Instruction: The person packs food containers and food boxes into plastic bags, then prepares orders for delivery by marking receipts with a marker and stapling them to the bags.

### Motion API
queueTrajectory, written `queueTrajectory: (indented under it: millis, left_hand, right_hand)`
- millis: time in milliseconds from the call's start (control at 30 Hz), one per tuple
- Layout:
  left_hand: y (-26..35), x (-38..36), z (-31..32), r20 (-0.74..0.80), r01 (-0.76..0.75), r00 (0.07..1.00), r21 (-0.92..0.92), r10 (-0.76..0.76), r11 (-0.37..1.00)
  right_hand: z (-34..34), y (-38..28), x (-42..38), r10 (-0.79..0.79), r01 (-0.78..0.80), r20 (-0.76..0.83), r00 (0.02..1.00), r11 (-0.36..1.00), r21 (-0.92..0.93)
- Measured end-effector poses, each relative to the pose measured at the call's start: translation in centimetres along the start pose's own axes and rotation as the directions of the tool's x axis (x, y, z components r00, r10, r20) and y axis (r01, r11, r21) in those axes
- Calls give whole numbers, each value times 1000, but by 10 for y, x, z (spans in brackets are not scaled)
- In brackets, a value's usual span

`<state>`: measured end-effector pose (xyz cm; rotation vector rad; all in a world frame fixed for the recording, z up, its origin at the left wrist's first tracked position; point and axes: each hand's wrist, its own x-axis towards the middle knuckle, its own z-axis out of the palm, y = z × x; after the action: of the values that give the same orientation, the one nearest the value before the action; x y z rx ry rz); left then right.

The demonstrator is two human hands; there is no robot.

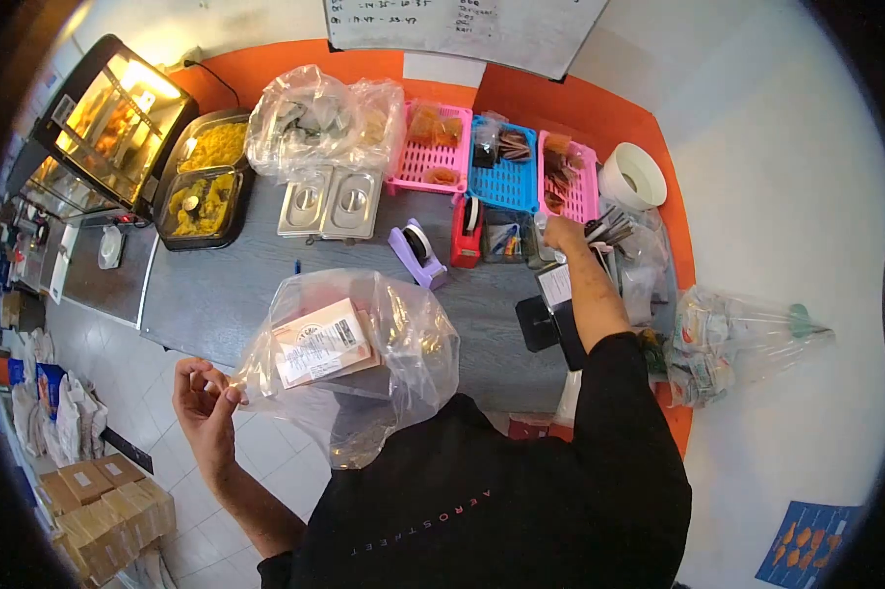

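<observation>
My left hand (pixel 205 404) pinches a corner of a clear plastic bag (pixel 418 329) at the near edge of the counter. Inside the bag lies a cardboard food box (pixel 317 344) with a white printed label on top. Stretched out to the far right, my right hand (pixel 563 234) is closed at a clear container (pixel 541 253), beside a bundle of dark, slim utensils (pixel 611 226). Its fingertips point away from me, and what they hold, if anything, is hidden. Below that wrist stands a black device (pixel 560 324) with a white paper on it.
A purple tape dispenser (pixel 418 253) and a red tape dispenser (pixel 467 231) stand mid-counter. Behind them are pink (pixel 431 154) and blue (pixel 503 182) baskets of packets. Lidded steel pans (pixel 330 203), trays of yellow food (pixel 202 201) and a heated display case (pixel 119 118) sit left.
</observation>
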<state>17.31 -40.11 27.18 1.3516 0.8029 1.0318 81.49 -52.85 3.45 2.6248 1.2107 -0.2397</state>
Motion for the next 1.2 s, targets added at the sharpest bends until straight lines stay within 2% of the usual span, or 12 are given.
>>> queueTrajectory:
  millis: [67,133,200,333,400,500,633,700,800,1000,1067,1200]
  left_hand:
    - [-1,-3,-5,-4,6,1000,57,-6,998]
    - [0,-4,-5,-20,16,1000,53,-15,998]
    - [-1,-5,-4,-31,24,999,44,-22,999]
    - [-3,-3,-3,-33,24,999,10,-24,1000]
    - [-4,-1,-3,-31,26,999,11,-26,1000]
    - [-6,1,-1,-31,13,999,-3,-13,1000]
    - [-7,6,4,-44,40,998,8,-40,999]
    - [-7,8,5,-35,45,998,20,-45,999]
    - [-5,11,8,-13,63,998,24,-62,998]
    - [-5,8,3,-2,53,999,-30,-53,998]
    - [-7,6,-1,-2,56,998,-23,-56,998]
    - [-11,4,-10,37,38,999,-56,-36,998]
  right_hand:
    - [-7,9,12,29,-22,-152,988,999,46]
    - [-23,26,20,-83,57,73,994,953,297]
    - [-26,48,34,-119,91,85,989,956,278]
    - [-69,62,14,-191,62,129,973,756,652]
    - [-71,70,16,-169,53,42,985,522,851]
    - [-66,69,19,28,71,-95,995,467,882]
    - [-56,53,26,120,77,-175,977,568,820]
    - [-52,40,21,-77,12,311,947,978,206]
    - [-24,18,22,-80,57,479,874,996,61]
    - [-16,-8,3,-84,127,293,952,983,-131]
    - [-1,1,10,-38,39,120,992,999,-6]
    - [-43,-5,-13,85,-97,101,991,989,112]
